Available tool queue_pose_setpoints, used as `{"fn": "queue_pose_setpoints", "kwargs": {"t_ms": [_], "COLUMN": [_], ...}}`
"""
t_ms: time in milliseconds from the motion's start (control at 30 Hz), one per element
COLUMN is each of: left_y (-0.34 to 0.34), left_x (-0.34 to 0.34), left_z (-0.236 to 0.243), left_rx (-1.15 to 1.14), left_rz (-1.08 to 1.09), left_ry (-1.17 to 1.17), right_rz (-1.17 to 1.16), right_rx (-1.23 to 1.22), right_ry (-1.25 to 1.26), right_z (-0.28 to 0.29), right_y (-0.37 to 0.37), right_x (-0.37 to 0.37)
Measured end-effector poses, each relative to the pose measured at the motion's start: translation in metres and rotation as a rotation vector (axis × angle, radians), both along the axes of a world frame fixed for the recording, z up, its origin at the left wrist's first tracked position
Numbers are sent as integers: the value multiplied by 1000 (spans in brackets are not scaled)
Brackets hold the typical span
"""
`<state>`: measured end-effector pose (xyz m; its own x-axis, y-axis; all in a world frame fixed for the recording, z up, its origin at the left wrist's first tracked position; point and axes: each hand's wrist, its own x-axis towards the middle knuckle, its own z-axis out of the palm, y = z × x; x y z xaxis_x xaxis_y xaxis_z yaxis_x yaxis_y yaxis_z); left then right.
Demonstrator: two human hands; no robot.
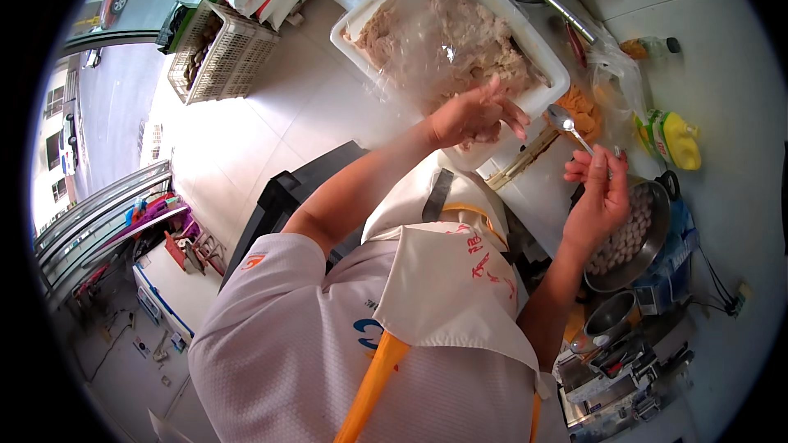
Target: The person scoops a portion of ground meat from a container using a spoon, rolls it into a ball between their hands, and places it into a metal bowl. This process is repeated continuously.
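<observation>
The spoon [561, 117] is glossy, smooth metal; the white tub [539, 102] is smooth plastic, its clear film [447, 51] thin, crinkled and shiny over rough, moist-looking paste [505, 53]; the pot [659, 226] is polished metal, the apron [447, 308] matt cloth, the shirt [283, 344] textured fabric

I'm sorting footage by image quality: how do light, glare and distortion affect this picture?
Head view: strong daylight at left washes out the floor; head view: glare glints on the film; head view: black corners, edges bowing near the rim; head view: the right hand and spoon remain discernible.
</observation>
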<state>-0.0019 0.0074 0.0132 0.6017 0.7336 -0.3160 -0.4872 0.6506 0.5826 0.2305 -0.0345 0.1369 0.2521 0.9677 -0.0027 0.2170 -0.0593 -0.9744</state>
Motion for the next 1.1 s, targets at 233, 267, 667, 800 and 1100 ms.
{"fn": "queue_pose_setpoints", "kwargs": {"t_ms": [233, 267, 667, 800, 1100], "left_y": [-3, -4, -14, -18, -18], "left_x": [-4, -4, 8, 9, 13], "left_z": [-18, -21, -4, -13, -18], "left_rx": [6, 28, 481, 503, 567], "left_rz": [37, 32, 138, 144, 149], "left_ry": [39, 49, 472, 465, 525], "right_rz": [-4, 3, 188, 227, 160], "right_rx": [-46, -46, -157, -198, -272], "right_ry": [-1, -4, 28, 9, 94], "right_z": [0, -1, 11, 8, 0], "right_y": [-11, -12, -2, -1, -7], "right_x": [2, 0, -25, -27, -39]}}
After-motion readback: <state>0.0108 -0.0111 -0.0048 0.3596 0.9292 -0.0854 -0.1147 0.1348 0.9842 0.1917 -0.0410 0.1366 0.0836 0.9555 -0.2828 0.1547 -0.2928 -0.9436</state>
